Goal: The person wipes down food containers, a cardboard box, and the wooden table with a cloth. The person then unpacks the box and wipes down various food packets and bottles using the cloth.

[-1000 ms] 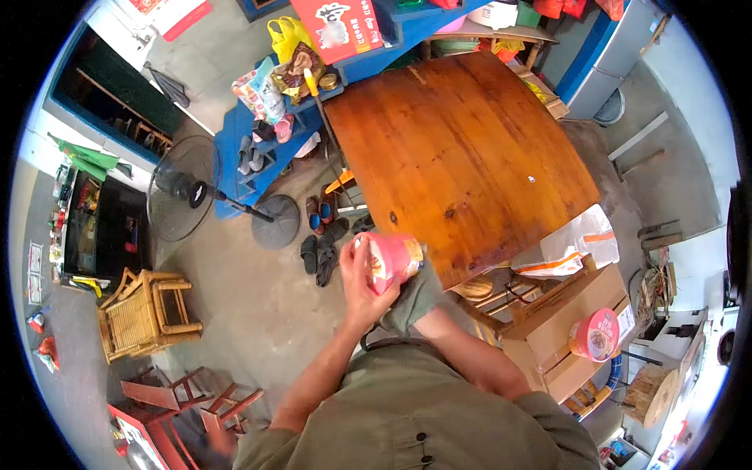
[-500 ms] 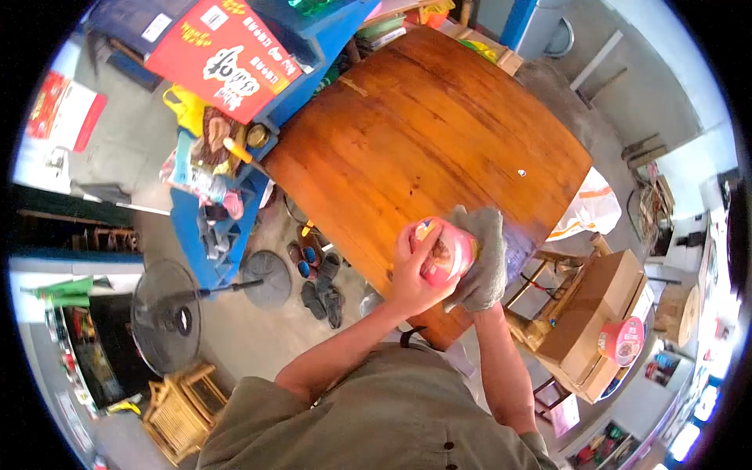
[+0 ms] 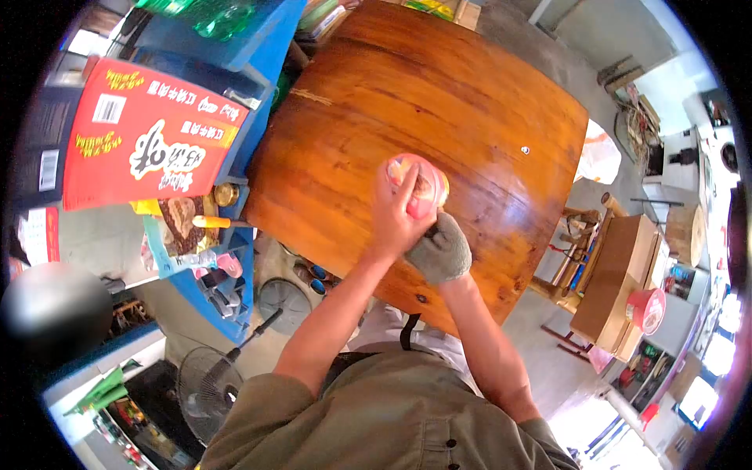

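Note:
My left hand (image 3: 394, 215) is bare and closed around a pink-red instant noodle bowl (image 3: 427, 190). Its fingers lie over the bowl's printed lid, and the bowl is held above the brown wooden table (image 3: 352, 133). My right hand (image 3: 441, 249) is inside a thick grey glove or mitt. It is curled just below the bowl, against or very close to its lower edge. Whatever the gloved fingers may hold is hidden from this angle.
A red noodle carton (image 3: 157, 137) stands left beside the blue shelf (image 3: 254, 63). An orange-handled tool (image 3: 215, 222) lies near the table's corner. At right, another pink noodle bowl (image 3: 647, 310) sits by an open cardboard box (image 3: 615, 274). A fan (image 3: 207, 388) stands lower left.
The bowl and both hands have moved up and left in view, further over the table. The gloved right hand has slid from the bowl's side to below it and curled. The view has shifted.

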`<move>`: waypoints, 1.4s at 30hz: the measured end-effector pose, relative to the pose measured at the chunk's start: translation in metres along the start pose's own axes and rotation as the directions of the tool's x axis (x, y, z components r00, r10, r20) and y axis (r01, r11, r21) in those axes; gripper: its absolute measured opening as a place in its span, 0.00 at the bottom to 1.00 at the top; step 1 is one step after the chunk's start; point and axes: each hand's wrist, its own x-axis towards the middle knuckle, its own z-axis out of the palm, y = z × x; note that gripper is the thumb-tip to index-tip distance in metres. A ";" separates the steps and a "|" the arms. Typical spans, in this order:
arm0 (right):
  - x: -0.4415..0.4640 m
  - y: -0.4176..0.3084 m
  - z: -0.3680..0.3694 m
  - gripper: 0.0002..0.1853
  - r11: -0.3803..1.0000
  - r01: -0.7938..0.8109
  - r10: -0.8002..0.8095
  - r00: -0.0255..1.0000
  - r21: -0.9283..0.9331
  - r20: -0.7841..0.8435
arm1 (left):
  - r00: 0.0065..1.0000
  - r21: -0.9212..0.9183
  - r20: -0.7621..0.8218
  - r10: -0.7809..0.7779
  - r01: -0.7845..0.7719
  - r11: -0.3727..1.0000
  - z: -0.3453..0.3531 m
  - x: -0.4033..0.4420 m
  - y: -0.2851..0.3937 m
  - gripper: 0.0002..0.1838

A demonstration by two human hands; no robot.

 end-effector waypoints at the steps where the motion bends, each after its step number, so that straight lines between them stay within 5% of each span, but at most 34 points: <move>1: 0.008 0.001 -0.012 0.19 0.998 0.057 -0.057 0.998 0.001 0.017 | 1.000 -0.006 0.022 0.010 -0.010 1.000 0.000 0.010 -0.008 0.41; 3: 0.015 -0.006 -0.039 0.16 0.983 0.171 -0.170 0.985 0.062 -0.018 | 0.995 0.067 0.010 0.101 -0.101 0.993 0.003 0.029 -0.021 0.41; 5: -0.013 -0.024 0.014 0.19 0.972 0.198 -0.180 0.973 -0.125 0.144 | 0.990 0.196 0.023 0.141 -0.142 0.970 0.008 0.048 -0.053 0.40; 7: -0.042 -0.036 0.044 0.22 0.973 0.193 -0.173 0.974 -0.131 0.147 | 0.997 0.203 0.053 0.052 -0.062 0.977 0.005 0.066 -0.091 0.43; 8: -0.053 -0.043 0.038 0.19 0.814 0.339 -0.338 0.937 -0.471 0.089 | 0.998 0.225 0.056 0.008 -0.020 0.974 0.000 0.076 -0.107 0.44; 11: -0.095 -0.063 0.021 0.20 0.616 0.359 -0.494 0.869 -0.701 0.011 | 0.989 0.598 0.024 -0.147 0.103 0.795 -0.004 0.111 -0.160 0.45; 17: -0.158 -0.056 -0.023 0.21 0.632 0.363 -0.609 0.779 -0.685 -0.150 | 0.964 0.715 0.032 -0.265 0.163 0.680 -0.010 0.164 -0.229 0.49; 20: -0.177 -0.052 -0.037 0.23 0.668 0.405 -0.634 0.750 -0.624 -0.191 | 0.899 0.798 0.186 -0.396 0.097 0.595 -0.011 0.165 -0.221 0.51; 23: -0.197 -0.058 -0.042 0.24 0.724 0.483 -0.629 0.755 -0.493 -0.185 | 0.783 0.815 0.156 -0.603 0.243 0.526 -0.005 0.168 -0.106 0.52; 25: -0.214 -0.067 -0.041 0.25 0.763 0.533 -0.616 0.770 -0.366 -0.164 | 0.962 0.667 0.196 -0.190 0.011 0.745 0.024 0.145 -0.158 0.54; 26: -0.224 -0.071 -0.041 0.26 0.759 0.544 -0.619 0.774 -0.357 -0.136 | 0.946 0.504 0.285 -0.154 -0.011 0.863 0.040 0.138 -0.144 0.54; 27: -0.236 -0.076 -0.041 0.26 0.707 0.533 -0.627 0.777 -0.465 -0.064 | 0.938 0.371 0.338 -0.075 -0.059 0.927 0.060 0.124 -0.118 0.52; 28: -0.248 -0.080 -0.044 0.23 0.506 0.472 -0.634 0.771 -0.722 0.059 | 0.904 0.175 0.418 -0.088 0.015 0.985 0.072 0.106 -0.048 0.52; 29: -0.260 -0.084 -0.046 0.21 0.228 0.404 -0.632 0.753 -0.886 0.181 | 0.880 -0.143 0.474 -0.038 0.119 0.983 0.099 0.084 -0.015 0.52; 33: -0.297 -0.086 -0.079 0.18 0.265 0.505 -0.718 0.672 -0.821 0.182 | 0.705 -0.506 0.664 0.250 0.178 0.844 0.163 -0.004 0.191 0.55; 35: -0.319 -0.088 -0.101 0.17 0.260 0.538 -0.744 0.641 -0.802 0.189 | 0.656 -0.653 0.633 0.411 0.168 0.738 0.201 -0.040 0.268 0.58; 37: -0.349 -0.088 -0.125 0.19 0.420 0.505 -0.776 0.631 -0.754 -0.010 | 0.629 -0.794 0.501 0.594 0.061 0.604 0.239 -0.060 0.330 0.61; 38: -0.388 -0.104 -0.079 0.25 0.231 0.290 -0.812 0.583 -0.929 -0.020 | 0.635 -0.784 0.498 0.590 0.038 0.620 0.258 -0.070 0.351 0.61; 40: -0.422 -0.109 -0.091 0.26 0.225 0.294 -0.853 0.520 -0.929 -0.042 | 0.654 -0.701 0.530 0.540 -0.021 0.713 0.285 -0.085 0.383 0.61; 42: -0.446 -0.106 -0.119 0.27 0.243 0.337 -0.881 0.469 -0.910 -0.062 | 0.676 -0.743 0.519 0.523 0.053 0.667 0.313 -0.093 0.398 0.61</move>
